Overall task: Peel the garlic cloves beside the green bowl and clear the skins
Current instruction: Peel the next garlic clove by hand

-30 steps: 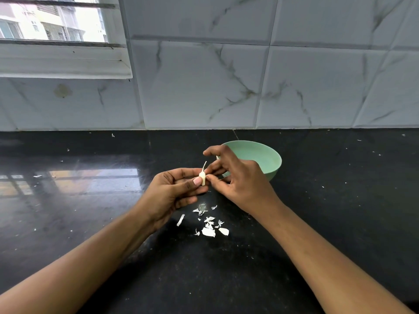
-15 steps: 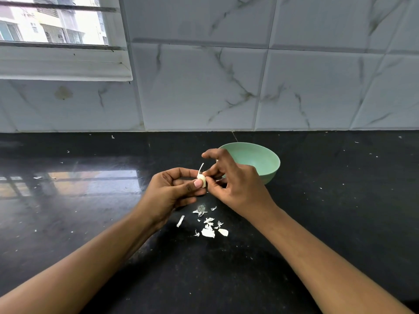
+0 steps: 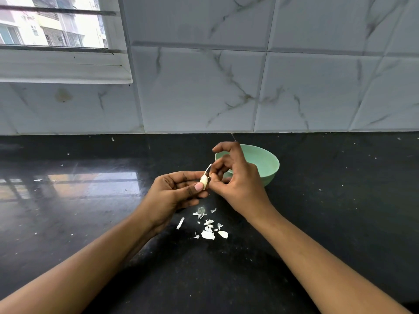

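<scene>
My left hand (image 3: 173, 193) pinches a pale garlic clove (image 3: 204, 181) between thumb and fingers, above the black counter. My right hand (image 3: 235, 180) meets it from the right, its fingertips pinching a thin strip of skin (image 3: 208, 168) that sticks up from the clove. Just behind my right hand stands the green bowl (image 3: 263, 162); my fingers cover its left rim, and its visible inside looks bare. Several white skin scraps (image 3: 208, 230) lie on the counter below my hands.
The black counter (image 3: 90, 223) is glossy, with small specks scattered over it. A white marble-tiled wall (image 3: 226, 87) rises behind the bowl. A window with a white sill (image 3: 63, 66) sits at the upper left.
My hands stay together on the clove with only slight shifts. The strip of skin still stands up from it, and the scraps on the counter lie as before.
</scene>
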